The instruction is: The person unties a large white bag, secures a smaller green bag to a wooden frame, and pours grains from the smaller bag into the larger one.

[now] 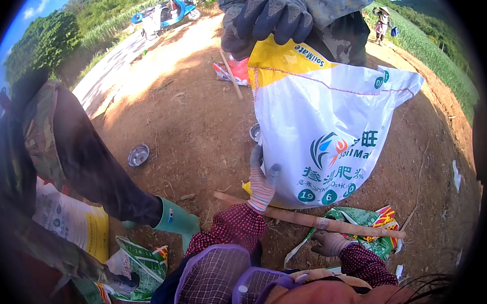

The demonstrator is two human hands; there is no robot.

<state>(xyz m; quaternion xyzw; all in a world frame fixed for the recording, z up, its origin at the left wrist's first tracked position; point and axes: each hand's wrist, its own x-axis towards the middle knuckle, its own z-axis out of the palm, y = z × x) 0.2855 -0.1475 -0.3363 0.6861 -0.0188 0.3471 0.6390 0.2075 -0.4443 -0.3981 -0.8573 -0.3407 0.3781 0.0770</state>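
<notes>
The work in hand is a two-person handling of a large white and yellow woven fertiliser sack point(329, 132), which hangs upright over bare red earth point(193, 127). A co-worker's dark-gloved hand point(273, 15) grips the yellow top corner of the sack from above and carries its weight. The person's left hand point(262, 181), in a striped knit glove, is raised against the sack's lower left edge, fingers together and pressed to the fabric; whether they pinch it or only steady it I cannot tell. The right hand point(330, 241), in a grey glove, rests low near the ground, curled just below a long wooden pole point(306, 219) that lies under the sack; it seems closed on the pole or on the green printed bag point(366, 228) spread beneath it, but the view does not settle which.

I judge this the lifting or tipping stage: the sack is up and held at both ends, and nothing pours from it. The next move calls for a firm hold on the bottom corner while the upper hand keeps the mouth controlled (the sack looks full and would swing if either grip slipped).

Around them: a standing person's leg in a green rubber boot point(176, 220) at the left, two small metal bowls point(138, 155) on the soil, another sack point(72, 222) at the lower left, and a blue scooter point(166, 11) parked far off.
</notes>
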